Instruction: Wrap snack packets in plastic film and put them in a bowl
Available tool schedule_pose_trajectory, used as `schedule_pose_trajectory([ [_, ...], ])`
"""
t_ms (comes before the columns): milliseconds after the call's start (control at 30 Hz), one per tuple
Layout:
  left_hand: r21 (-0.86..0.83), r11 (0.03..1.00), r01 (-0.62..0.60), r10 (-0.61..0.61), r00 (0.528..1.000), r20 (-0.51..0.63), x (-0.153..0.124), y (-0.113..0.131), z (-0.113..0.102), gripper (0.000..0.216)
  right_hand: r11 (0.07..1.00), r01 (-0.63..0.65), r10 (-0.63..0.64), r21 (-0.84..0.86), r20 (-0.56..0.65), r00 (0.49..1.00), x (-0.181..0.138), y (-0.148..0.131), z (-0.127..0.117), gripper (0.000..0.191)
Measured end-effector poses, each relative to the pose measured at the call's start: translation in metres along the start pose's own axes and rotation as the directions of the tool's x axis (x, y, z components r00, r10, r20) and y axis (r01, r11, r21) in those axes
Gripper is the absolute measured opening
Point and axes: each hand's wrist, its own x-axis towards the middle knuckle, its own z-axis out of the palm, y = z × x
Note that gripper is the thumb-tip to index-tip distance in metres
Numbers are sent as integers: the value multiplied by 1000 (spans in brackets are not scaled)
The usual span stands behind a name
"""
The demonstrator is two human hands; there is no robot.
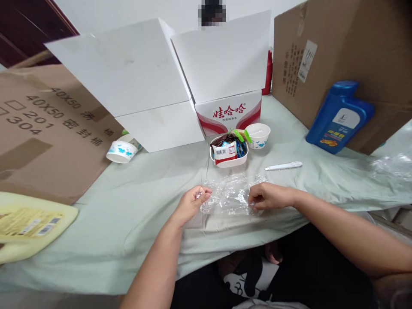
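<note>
Pinching clear plastic film [233, 195] at opposite sides with left grip [190, 204] and right grip [273, 196], just in front of the snack tray [237, 162], probably to keep it spread.

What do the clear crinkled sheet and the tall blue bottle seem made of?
Clear crinkled sheet: apparently thin, glossy plastic film, judging by its see-through creases and bright glints. Tall blue bottle: probably rigid plastic, softly shiny, given its moulded shape.

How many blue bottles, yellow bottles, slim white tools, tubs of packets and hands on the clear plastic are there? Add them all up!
Blue bottle: 1
Yellow bottle: 1
Slim white tool: 1
Tub of packets: 1
Left hand and right hand on the clear plastic: 2
Total: 6
</note>
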Motion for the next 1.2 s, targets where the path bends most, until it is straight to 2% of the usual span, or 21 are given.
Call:
schedule_pose_trajectory([
  [67,22,1000,-18,19,999,-37,0,1,2,52,998,4,-1,65,-54,999,-2,1,-2,9],
  [133,-47,999,-26,25,1000,-20,0,1,2,54,976,-29,58,214,-133,989,-5,4,-6,13],
  [267,-319,947,38,14,987,158,0,-3,0,69,856,-48,182,515,-212,960,-9,9,-16,30],
  [333,-339,939,55,19,977,211,1,-4,1,69,818,-20,211,575,-269,940,-11,13,-20,33],
  [400,-279,959,54,0,982,191,1,-3,2,63,789,18,228,614,-320,919,-12,17,-22,36],
  [467,-208,977,49,-24,992,122,2,-3,4,49,744,50,252,666,-349,903,-12,21,-23,38],
  [567,-170,985,-12,13,1000,6,3,-3,5,39,684,-12,359,729,-323,876,-10,26,-20,37],
  [667,-249,968,-30,15,998,-63,4,-4,4,40,750,-229,504,620,-312,805,-5,32,-15,27],
  [733,-304,953,20,-45,996,-76,6,-6,4,44,817,-364,536,447,-356,766,-2,33,-11,17],
  [800,-297,951,91,-123,988,-91,8,-8,5,49,849,-448,527,281,-399,750,0,31,-9,10],
  [933,-185,968,171,-197,971,-133,9,-10,9,57,854,-514,481,84,-507,716,-1,22,-7,4],
  [1033,-149,977,155,-174,977,-126,8,-10,11,60,878,-465,434,115,-602,670,-2,18,-9,12],
  [1100,-110,983,144,-158,978,-135,6,-11,11,64,882,-439,442,170,-620,648,-1,20,-12,16],
  [1200,-22,991,133,-135,979,-153,4,-11,12,77,837,-539,474,97,-619,626,3,25,-14,16],
])
